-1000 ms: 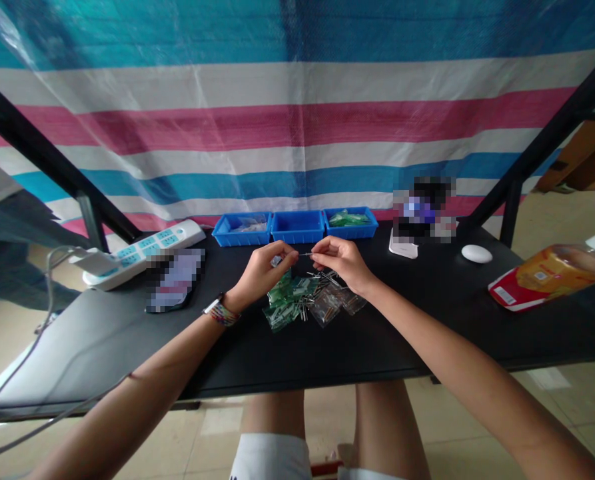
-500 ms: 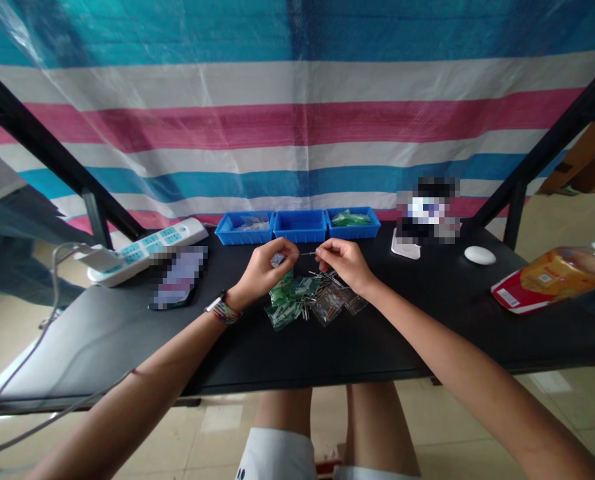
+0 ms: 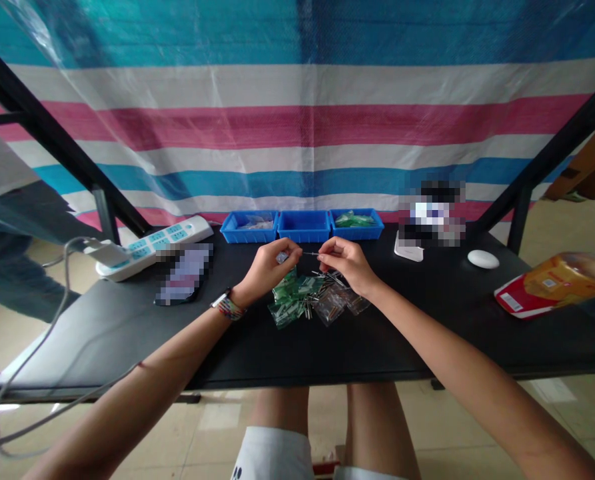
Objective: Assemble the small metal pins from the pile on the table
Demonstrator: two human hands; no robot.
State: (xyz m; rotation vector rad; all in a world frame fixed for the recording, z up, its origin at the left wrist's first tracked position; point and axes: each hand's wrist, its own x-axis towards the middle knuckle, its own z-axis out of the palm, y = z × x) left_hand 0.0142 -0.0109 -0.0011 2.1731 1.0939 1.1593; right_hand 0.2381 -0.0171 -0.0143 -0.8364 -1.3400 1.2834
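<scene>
Evidently, a thin metal pin (image 3: 310,253) is bridging the gap between two hands, above a dark table (image 3: 377,350). It is looking light and stiff, probably slick along its smooth shaft and hardly fragile, though something so slim is perhaps risking a bend under sideways force. Its ends are offering the best hold, with fingertips rather than a whole fist.

The hands are staying apart from each other while both are clamping on the pin: the right hand (image 3: 350,267) is pinching its 3 o'clock end, the left hand (image 3: 266,268) its 9 o'clock end. A small clear wrapper (image 3: 281,257) is showing inside the left hand's curl; whether it is being gripped, I cannot tell.

Farther out, loose pins (image 3: 308,311) are lying at 6 o'clock from the held one, green packets (image 3: 287,313) at 7 and brownish clear packets (image 3: 330,307) at 5. Three blue trays (image 3: 304,236) are standing side by side at 12, and a bottle (image 3: 560,285) is resting just past 3.

Compared with a second ago, the fingertips are standing slightly wider, so more of the pin is showing. Everything is appearing a little farther right, presumably because the head is turning; the pile is keeping its layout.
</scene>
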